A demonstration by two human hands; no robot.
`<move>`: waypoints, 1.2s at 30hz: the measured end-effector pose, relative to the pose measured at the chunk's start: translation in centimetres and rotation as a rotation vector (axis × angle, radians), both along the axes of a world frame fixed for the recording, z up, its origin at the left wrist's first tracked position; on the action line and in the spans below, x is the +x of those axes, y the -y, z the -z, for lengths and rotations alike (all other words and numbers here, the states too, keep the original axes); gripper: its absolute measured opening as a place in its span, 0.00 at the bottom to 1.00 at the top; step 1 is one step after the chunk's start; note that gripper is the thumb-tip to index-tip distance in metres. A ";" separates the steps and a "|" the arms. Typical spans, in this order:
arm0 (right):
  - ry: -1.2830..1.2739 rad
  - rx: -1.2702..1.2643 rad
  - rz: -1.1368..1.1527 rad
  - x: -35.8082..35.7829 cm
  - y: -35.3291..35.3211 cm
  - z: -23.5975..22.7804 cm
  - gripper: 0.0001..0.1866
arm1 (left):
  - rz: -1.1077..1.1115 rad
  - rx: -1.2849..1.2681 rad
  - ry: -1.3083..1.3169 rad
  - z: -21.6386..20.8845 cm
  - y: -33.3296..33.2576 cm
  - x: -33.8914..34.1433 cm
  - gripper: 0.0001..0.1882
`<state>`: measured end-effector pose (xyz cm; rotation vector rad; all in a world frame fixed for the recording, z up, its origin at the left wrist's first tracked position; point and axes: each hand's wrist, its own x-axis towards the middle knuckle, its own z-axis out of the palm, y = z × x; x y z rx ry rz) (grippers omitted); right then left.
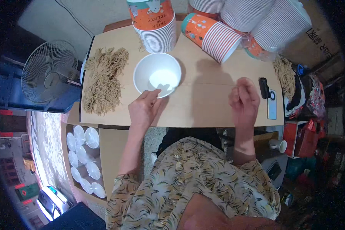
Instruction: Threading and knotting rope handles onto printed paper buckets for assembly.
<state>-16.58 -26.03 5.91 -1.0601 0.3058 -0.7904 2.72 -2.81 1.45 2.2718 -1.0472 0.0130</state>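
Note:
A round white paper tub (143, 73) stands mouth up on the table, in front of a tall stack of nested tubs. My left hand (142, 109) pinches the near rim of this tub, thumb and fingers together at its edge. Inside it I see light and shadow on the bottom. Farther right, my right hand (244, 99) is raised over the table with its fingers curled in. Nothing shows between those fingers, and it touches no tub. A white-and-blue phone-like object (271, 105) lies to its right, beside a small black item (263, 88).
Tan shredded paper (103, 80) lies left of the tub. Orange-and-teal nested tubs stand upright (155, 36) and lie on their side (211, 36) at the back. A fan (50, 76) is at far left; below it, a carton (120, 153) holds clear lids (80, 155).

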 end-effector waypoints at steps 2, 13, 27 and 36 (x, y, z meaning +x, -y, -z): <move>0.099 0.159 -0.138 0.9 -0.1 1.2 0.12 | -0.021 -0.062 0.051 0.0 1.8 -0.8 0.15; 0.256 0.413 -0.341 4.9 -3.4 3.6 0.11 | 0.312 -0.440 -1.192 0.8 5.4 -5.8 0.12; -0.407 -1.247 0.057 3.7 -5.2 8.6 0.17 | 0.271 -0.204 -0.547 0.4 1.1 -4.7 0.04; -0.502 -0.621 -0.502 2.8 -5.5 8.1 0.10 | 0.346 -0.081 -0.445 -0.6 0.7 -3.1 0.05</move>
